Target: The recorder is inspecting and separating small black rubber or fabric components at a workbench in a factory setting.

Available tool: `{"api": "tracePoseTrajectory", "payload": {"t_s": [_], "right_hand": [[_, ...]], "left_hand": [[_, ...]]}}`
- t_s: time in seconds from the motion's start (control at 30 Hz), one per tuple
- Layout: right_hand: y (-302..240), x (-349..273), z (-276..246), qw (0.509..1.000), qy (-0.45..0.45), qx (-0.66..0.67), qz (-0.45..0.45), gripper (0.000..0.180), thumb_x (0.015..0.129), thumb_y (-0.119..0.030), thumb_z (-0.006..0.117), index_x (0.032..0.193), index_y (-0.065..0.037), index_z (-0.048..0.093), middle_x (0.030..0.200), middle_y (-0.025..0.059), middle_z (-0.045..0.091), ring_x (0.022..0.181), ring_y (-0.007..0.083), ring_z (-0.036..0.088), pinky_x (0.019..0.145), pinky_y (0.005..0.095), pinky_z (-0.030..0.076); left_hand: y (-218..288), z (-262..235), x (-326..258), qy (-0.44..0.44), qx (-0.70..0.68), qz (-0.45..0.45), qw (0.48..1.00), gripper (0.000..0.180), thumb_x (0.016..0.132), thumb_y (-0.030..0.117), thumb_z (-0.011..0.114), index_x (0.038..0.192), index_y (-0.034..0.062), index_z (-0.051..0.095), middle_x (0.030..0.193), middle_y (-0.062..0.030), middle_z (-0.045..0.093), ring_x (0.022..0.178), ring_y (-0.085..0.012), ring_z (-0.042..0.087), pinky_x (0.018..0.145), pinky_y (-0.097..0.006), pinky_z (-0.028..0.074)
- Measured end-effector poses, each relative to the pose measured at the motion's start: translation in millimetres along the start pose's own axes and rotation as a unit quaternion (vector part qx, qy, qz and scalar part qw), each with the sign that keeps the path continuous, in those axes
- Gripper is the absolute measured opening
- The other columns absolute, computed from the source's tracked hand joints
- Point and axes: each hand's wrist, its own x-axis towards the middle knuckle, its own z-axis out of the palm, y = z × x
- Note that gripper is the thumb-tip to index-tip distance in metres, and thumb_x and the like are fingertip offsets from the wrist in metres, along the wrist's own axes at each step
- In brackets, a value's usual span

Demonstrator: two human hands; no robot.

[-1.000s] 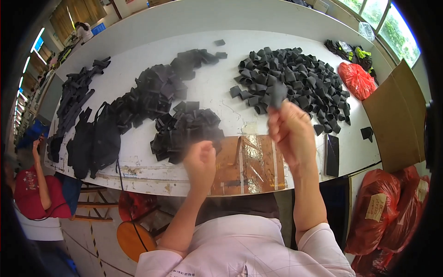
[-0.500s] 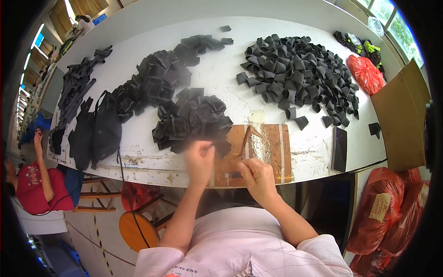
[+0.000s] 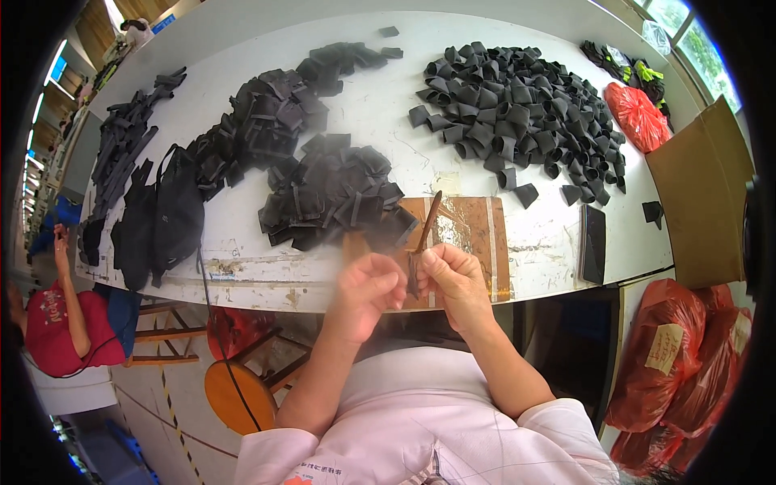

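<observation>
My left hand [image 3: 365, 293] is over the near table edge, its fingers smeared by motion and curved toward my right hand. My right hand [image 3: 457, 279] is closed, thumb and fingertips pressed together above the brown board [image 3: 495, 259]. A small dark piece shows between the two hands, too unclear to name. A slim brown stick-like tool [image 3: 431, 220] slants up from beside my right fingertips; its lower end is hidden. Just beyond my left hand lies a heap of flat black fabric pieces [image 3: 331, 190], reaching the board's left edge.
Black fabric loops [image 3: 517, 109] form a large pile at the far right. More black pieces [image 3: 275, 113] and strips [image 3: 121, 149] lie leftward. A phone [image 3: 593, 242], red bags [image 3: 655, 364] and a cardboard sheet [image 3: 699, 202] are at the right. A stool [image 3: 234, 396] and a seated person [image 3: 69, 323] are at the left.
My left hand has drawn back from the black heap toward my right hand. My right hand stays by the tool. The whole view has shifted slightly.
</observation>
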Motion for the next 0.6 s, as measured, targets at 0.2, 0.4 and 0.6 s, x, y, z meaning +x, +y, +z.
{"api": "tracePoseTrajectory", "payload": {"t_s": [0.2,0.4,0.6], "right_hand": [[17,2,0,0.995,0.035,-0.095,-0.026,0.012,0.086,-0.011,0.055,0.087,0.001,0.057,0.074,0.0048,0.059,0.065,0.0098,0.057,0.059,0.0203,0.046],[30,2,-22,0.967,0.107,-0.223,-0.059,0.011,0.086,-0.006,0.051,0.088,0.002,0.057,0.072,0.0036,0.058,0.063,0.0081,0.055,0.056,0.0201,0.046],[25,-3,-25,0.9,0.088,-0.415,-0.096,0.016,0.084,-0.011,0.055,0.091,0.004,0.057,0.073,0.0037,0.059,0.06,0.0074,0.051,0.054,0.02,0.043]], "left_hand": [[-28,-6,15,0.06,0.066,0.042,0.995,0.005,0.079,0.002,0.058,0.083,0.0014,0.055,0.074,-0.0062,0.059,0.06,-0.0105,0.056,0.054,-0.021,0.046],[-39,-18,15,0.182,0.427,0.171,0.869,0.021,0.075,0.008,0.061,0.092,-0.001,0.052,0.081,-0.0103,0.058,0.061,-0.0129,0.055,0.059,-0.026,0.045],[-52,-27,27,0.246,0.684,0.282,0.627,0.028,0.068,0.005,0.068,0.088,-0.003,0.052,0.078,-0.0124,0.049,0.063,-0.0259,0.051,0.06,-0.031,0.044]]}}
